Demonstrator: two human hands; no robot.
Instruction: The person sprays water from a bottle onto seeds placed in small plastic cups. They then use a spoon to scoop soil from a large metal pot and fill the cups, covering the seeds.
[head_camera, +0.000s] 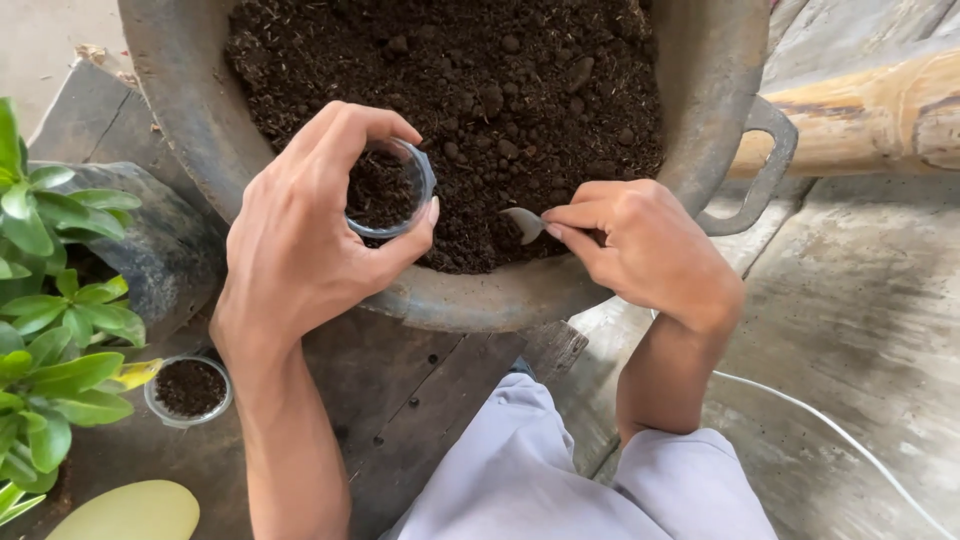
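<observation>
1. While held over the soil basin (720, 60), the small clear cup (392, 190) sits wrapped in the left hand (300, 240), fingers curled round its rim, so spills drop back in.
2. Right hand (650, 245) pinches a spoon (524, 224) w/ thumb & forefinger, bowl touching soil (480, 80) nr the cup.
3. Second soil-filled cup (188, 390) stands on the wooden boards (400, 380), beside a leafy plant (50, 330).

1. No packages, labels, signs or screens showed anywhere in the view.
</observation>
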